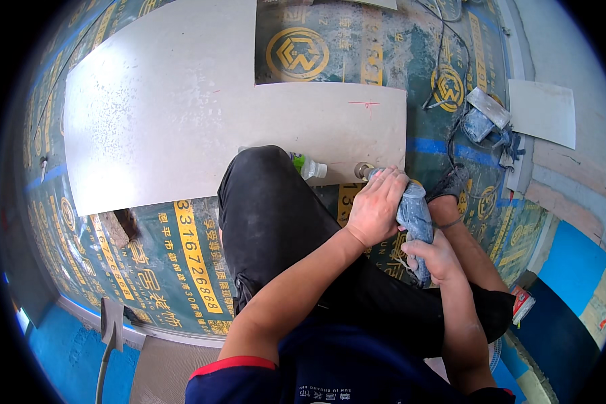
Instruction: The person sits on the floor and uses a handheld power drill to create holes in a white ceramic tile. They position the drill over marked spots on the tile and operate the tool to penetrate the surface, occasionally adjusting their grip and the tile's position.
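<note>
A dusty blue angle grinder (414, 215) is held in both my hands, its round hole-cutting bit (363, 170) at the lower right edge of a large light grey tile (161, 121). My left hand (380, 207) is closed over the grinder's head, just behind the bit. Lower down, my right hand (434, 257) wraps round the grinder's body. Whether the bit touches the tile, I cannot tell. A thin red cross (369, 104) is drawn on the tile farther up. A clear plastic bottle (310, 167) with a green label lies on the tile beside my bent knee.
Another dusty blue power tool (481, 124) lies at the right with a dark cable (466, 50). Near it is a small pale tile (544, 111). Printed green film (175, 262) covers the floor. A flat-bladed tool (112, 323) is at lower left; my sandalled foot (451, 185) is beside the grinder.
</note>
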Demonstrator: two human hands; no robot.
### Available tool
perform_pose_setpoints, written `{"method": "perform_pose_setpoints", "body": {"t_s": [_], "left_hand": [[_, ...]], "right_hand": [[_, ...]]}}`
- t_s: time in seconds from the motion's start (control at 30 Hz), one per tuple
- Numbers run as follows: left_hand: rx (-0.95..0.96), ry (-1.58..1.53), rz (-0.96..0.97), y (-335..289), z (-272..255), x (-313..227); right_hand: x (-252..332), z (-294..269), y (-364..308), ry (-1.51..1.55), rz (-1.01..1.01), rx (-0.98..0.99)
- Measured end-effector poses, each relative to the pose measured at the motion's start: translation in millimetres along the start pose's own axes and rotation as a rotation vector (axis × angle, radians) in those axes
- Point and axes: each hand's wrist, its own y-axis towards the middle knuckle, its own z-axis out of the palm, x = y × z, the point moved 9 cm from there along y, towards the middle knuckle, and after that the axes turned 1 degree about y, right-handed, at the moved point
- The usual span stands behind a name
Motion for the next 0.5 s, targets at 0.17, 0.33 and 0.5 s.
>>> {"method": "perform_pose_setpoints", "body": {"t_s": [0.17, 0.33, 0.5], "left_hand": [[-0.002, 0.011, 0.006, 0.2, -0.8, -1.8], [0.002, 0.026, 0.013, -0.2, 0.5, -1.4], [0.007, 0.026, 0.011, -0.3, -0.3, -2.7]], "right_hand": [[-2.7, -1.2, 0.3, 0.005, 0.008, 0.001], [-4.4, -0.8, 0.5, 0.007, 0.001, 0.005], [-5.9, -0.4, 0.7, 0.011, -0.002, 0.017]]}}
